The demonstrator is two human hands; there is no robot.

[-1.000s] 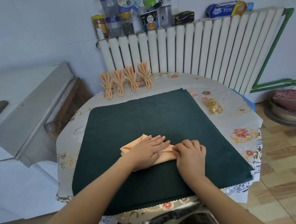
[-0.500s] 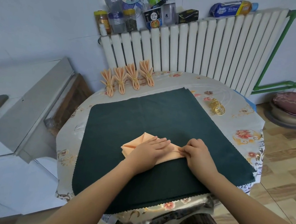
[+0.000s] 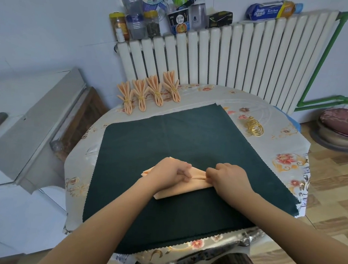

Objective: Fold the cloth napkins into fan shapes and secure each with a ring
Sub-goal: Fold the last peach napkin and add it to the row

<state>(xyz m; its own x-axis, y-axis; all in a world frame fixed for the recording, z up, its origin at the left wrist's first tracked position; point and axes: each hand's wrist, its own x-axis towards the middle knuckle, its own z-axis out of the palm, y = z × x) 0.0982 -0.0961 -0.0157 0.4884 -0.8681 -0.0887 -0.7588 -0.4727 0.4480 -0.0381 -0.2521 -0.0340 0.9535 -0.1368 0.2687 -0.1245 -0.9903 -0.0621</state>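
Note:
A peach cloth napkin (image 3: 187, 187), folded into a narrow pleated strip, lies on the dark green cloth (image 3: 168, 135) near the table's front. My left hand (image 3: 169, 173) lies on its left part with fingers curled over the pleats. My right hand (image 3: 231, 181) pinches the top fold at its right end. Several finished peach fan napkins (image 3: 149, 93), each bound by a ring, lie in a row at the back left. A heap of gold rings (image 3: 253, 128) sits on the tablecloth at the back right.
The round table has a floral plastic cover (image 3: 283, 161). Behind it stands a white radiator (image 3: 239, 59) with jars and boxes on top. A grey cabinet (image 3: 33, 124) is on the left, a cushioned stool (image 3: 343, 127) on the floor at the right.
My left hand went from lying flat to curling its fingers over the pleats. My right hand shifted right along the strip. The napkin is now a narrower strip.

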